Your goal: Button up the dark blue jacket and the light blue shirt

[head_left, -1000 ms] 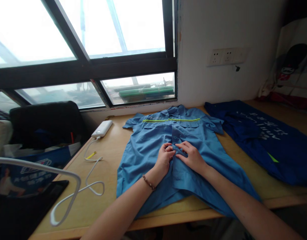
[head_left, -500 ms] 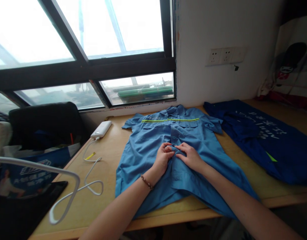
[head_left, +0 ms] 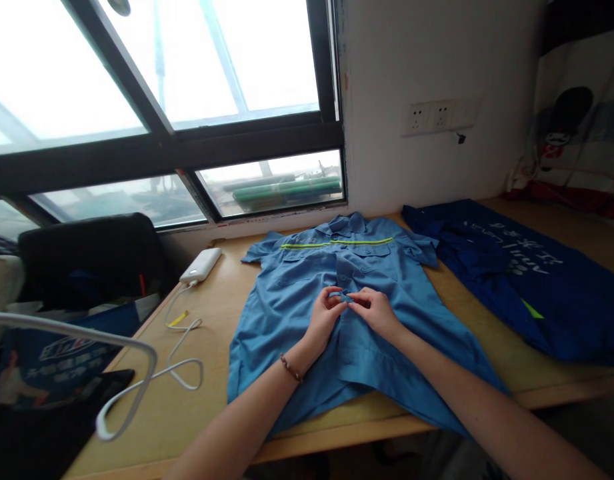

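Observation:
A blue short-sleeved shirt [head_left: 297, 333] with a yellow-green stripe across the chest lies front up on the wooden table, collar toward the window. My left hand [head_left: 327, 313], a beaded bracelet at its wrist, pinches the shirt's front opening around the middle. Facing it, my right hand [head_left: 371, 308] pinches the same edge of cloth with thumb and fingers. A small fold of the shirt is raised between the fingertips. Whether a button sits in that fold is too small to tell. Buttons show on the placket above my hands.
A dark blue garment [head_left: 507, 280] with white lettering lies to the right on the table [head_left: 207, 413]. On the left are a white power bank [head_left: 201, 265] and its looping white cable [head_left: 187, 383]. A black chair [head_left: 91, 257] stands beyond the left edge.
My right fingers have drawn into a tighter pinch, and the fold of cloth between my hands stands a little higher. The camera view has shifted slightly.

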Demonstrator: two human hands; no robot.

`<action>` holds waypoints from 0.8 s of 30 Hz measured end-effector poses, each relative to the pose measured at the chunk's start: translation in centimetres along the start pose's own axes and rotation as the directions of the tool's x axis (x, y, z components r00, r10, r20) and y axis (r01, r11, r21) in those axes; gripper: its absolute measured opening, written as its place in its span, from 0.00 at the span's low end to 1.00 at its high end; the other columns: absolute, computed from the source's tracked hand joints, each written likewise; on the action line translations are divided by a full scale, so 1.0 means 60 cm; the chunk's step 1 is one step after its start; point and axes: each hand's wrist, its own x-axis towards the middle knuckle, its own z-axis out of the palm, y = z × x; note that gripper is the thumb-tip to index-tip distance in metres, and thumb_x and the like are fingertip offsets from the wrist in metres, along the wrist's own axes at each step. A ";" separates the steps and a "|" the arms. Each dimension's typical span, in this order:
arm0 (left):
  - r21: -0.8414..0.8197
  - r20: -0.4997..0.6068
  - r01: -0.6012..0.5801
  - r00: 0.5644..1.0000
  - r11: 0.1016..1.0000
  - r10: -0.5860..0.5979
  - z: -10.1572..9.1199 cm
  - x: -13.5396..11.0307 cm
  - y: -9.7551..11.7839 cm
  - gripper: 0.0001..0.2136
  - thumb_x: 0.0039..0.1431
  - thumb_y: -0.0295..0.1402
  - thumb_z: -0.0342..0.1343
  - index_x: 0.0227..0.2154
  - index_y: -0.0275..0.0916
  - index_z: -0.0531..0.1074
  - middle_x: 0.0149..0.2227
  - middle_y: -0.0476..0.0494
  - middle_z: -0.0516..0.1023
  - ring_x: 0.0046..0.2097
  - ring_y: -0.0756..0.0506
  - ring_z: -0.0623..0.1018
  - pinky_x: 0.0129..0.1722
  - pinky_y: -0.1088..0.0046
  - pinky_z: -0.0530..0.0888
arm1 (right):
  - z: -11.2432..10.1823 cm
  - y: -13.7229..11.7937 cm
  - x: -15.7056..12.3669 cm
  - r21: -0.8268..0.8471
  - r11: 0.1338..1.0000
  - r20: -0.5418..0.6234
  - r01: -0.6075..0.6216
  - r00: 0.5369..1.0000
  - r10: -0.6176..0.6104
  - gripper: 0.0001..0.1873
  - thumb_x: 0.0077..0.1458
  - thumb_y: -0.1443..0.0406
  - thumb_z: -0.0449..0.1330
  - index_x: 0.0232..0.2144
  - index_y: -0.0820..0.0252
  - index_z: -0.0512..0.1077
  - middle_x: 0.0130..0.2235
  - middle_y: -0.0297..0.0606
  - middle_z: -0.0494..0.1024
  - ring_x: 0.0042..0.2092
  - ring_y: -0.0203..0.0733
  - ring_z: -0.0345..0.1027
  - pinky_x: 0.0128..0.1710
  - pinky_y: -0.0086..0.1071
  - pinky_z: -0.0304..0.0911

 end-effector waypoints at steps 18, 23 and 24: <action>-0.089 -0.003 -0.028 1.000 0.996 0.028 -0.007 0.001 -0.005 0.17 0.37 0.21 0.59 0.32 0.38 0.63 0.25 0.52 0.72 0.28 0.53 0.71 0.30 0.80 0.65 | 0.005 -0.013 -0.013 -0.156 0.979 0.046 0.133 0.991 -0.128 0.17 0.49 0.69 0.55 0.43 0.57 0.69 0.34 0.37 0.68 0.36 0.38 0.64 0.38 0.30 0.61; -0.030 -0.025 -0.059 0.998 0.998 0.058 -0.005 0.002 -0.005 0.16 0.36 0.19 0.58 0.31 0.37 0.64 0.23 0.55 0.68 0.27 0.55 0.68 0.28 0.82 0.63 | 0.008 -0.012 -0.017 -0.200 0.970 0.114 0.138 0.987 -0.117 0.17 0.49 0.68 0.54 0.44 0.57 0.69 0.35 0.37 0.69 0.37 0.39 0.65 0.39 0.31 0.61; -0.016 -0.023 -0.065 0.998 0.998 0.064 -0.005 0.002 -0.004 0.16 0.36 0.20 0.58 0.31 0.37 0.64 0.23 0.55 0.67 0.26 0.55 0.67 0.27 0.82 0.63 | 0.010 -0.011 -0.017 -0.204 0.969 0.112 0.143 0.986 -0.122 0.17 0.49 0.68 0.53 0.44 0.57 0.69 0.36 0.38 0.69 0.38 0.39 0.65 0.40 0.31 0.61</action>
